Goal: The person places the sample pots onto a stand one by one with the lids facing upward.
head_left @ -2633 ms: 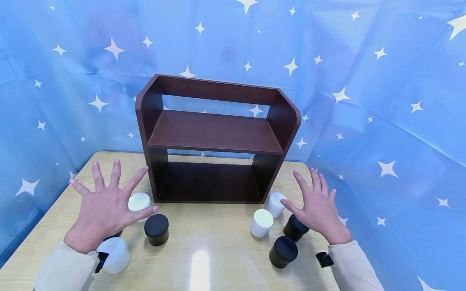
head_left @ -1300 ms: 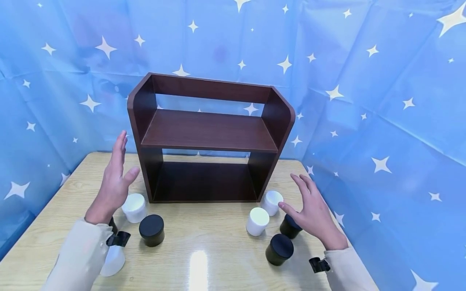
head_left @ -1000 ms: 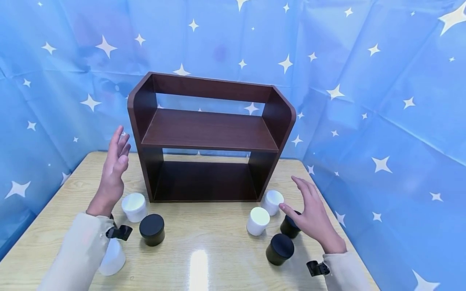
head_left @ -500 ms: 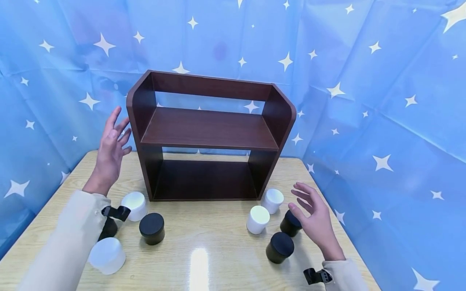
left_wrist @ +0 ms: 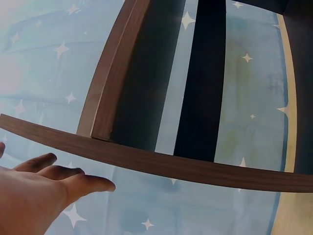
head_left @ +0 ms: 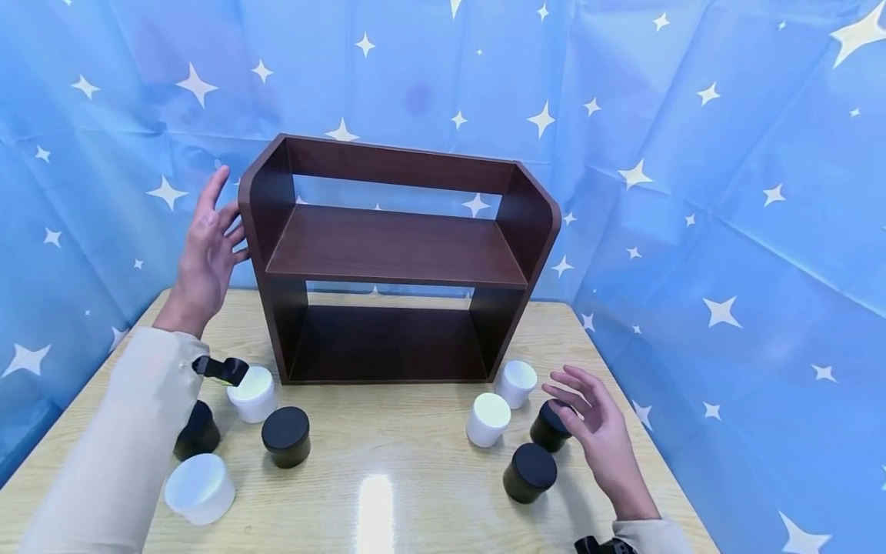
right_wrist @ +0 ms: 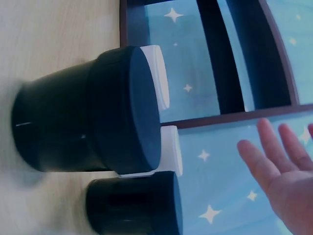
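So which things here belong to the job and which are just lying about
Likely part of the job:
Dark brown shelf, beside the left hand
Four black jars, two near the right hand
Four white jars

Probably just surroundings:
Wooden table
Blue starry curtain
Black wrist gear

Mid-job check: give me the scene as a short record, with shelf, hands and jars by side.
Shelf: dark brown, two tiers, standing on the table
Left hand: holds nothing, beside the shelf's left end; contact unclear
Right hand: holds nothing, near the right rear black jar
Left jars: rear white jar, front white jar, inner black jar, outer black jar
Other right jars: two white, one black
Jar total: eight, all on the table
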